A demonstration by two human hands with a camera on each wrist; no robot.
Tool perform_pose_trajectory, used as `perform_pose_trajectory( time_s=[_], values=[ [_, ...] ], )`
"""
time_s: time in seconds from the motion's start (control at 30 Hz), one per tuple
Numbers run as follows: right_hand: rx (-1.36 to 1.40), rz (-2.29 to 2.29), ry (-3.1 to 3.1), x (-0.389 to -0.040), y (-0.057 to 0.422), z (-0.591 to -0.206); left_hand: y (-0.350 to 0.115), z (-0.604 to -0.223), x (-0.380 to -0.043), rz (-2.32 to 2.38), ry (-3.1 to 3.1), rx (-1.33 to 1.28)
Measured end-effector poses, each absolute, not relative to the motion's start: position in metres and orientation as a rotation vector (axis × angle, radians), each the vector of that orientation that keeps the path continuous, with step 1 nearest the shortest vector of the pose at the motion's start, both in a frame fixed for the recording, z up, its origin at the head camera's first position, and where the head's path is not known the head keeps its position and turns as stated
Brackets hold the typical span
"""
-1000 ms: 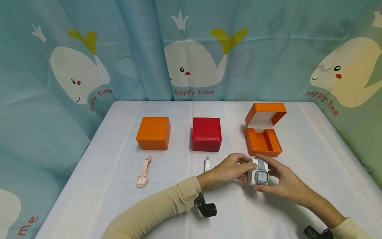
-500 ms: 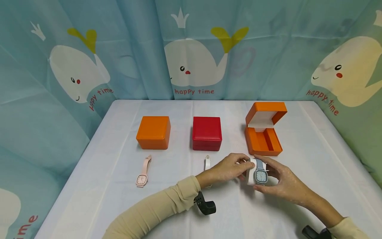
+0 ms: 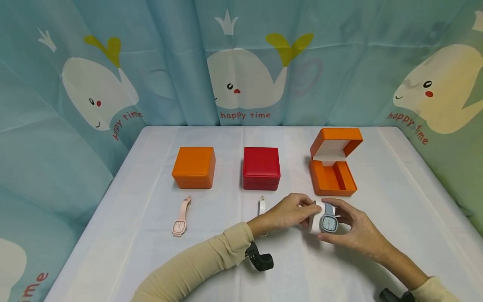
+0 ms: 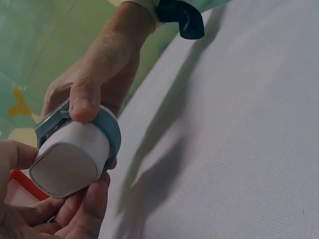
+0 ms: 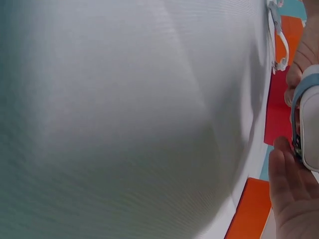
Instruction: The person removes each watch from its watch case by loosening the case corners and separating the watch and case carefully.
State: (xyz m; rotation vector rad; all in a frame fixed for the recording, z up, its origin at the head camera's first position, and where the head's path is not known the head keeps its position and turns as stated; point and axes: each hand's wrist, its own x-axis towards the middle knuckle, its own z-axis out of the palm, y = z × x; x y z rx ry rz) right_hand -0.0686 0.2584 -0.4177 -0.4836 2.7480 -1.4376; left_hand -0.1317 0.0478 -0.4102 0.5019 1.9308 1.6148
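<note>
A blue-grey watch (image 3: 329, 223) is wrapped round a white watch cushion (image 3: 315, 223), in front of the open orange box (image 3: 333, 178). My left hand (image 3: 293, 210) pinches the cushion's left end between thumb and fingers. On the other side my right hand (image 3: 352, 226) holds the watch, thumb below the dial and fingers over the strap. In the left wrist view the cushion's flat end (image 4: 65, 172) faces the camera, with the blue strap (image 4: 108, 130) behind it. The right wrist view shows the cushion's other end (image 5: 311, 130) beside my right fingers.
A closed orange box (image 3: 194, 167) and a closed red box (image 3: 261, 168) stand in line with the open one. A pink watch (image 3: 180, 220) lies before the orange box. Partly hidden by my left arm, a white watch (image 3: 262, 206) lies before the red one.
The watch and cushion have shifted slightly left and turned a little, so more white cushion shows left of the dial. My right hand has moved slightly left with them.
</note>
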Motion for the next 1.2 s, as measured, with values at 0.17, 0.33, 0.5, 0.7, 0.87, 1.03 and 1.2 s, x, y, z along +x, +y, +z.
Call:
perform_pose_trajectory(
  time_s=[0.17, 0.33, 0.5, 0.7, 0.87, 1.03, 1.2],
  values=[
    [-0.441, -1.416, 2.769, -0.067, 0.257, -0.416, 0.048, -0.411, -0.131, 1.625, 1.942, 0.482],
    [-0.424, -1.585, 2.513, -0.068, 0.26, -0.417, 0.047, -0.411, -0.131, 1.658, 1.899, 0.488],
    [-0.455, -1.791, 2.17, -0.07, 0.267, -0.417, 0.045, -0.409, -0.132, 1.649, 1.956, 0.544],
    [-0.481, -1.897, 1.907, -0.073, 0.273, -0.418, 0.045, -0.407, -0.132, 1.646, 1.921, 0.561],
    [-0.441, -1.924, 1.887, -0.072, 0.272, -0.418, 0.042, -0.405, -0.133, 1.64, 1.888, 0.586],
    [-0.466, -1.948, 1.955, -0.073, 0.27, -0.414, 0.038, -0.402, -0.135, 1.69, 1.829, 0.615],
    [-0.464, -1.939, 1.994, -0.075, 0.271, -0.412, 0.038, -0.402, -0.133, 1.752, 1.783, 0.589]
  ],
)
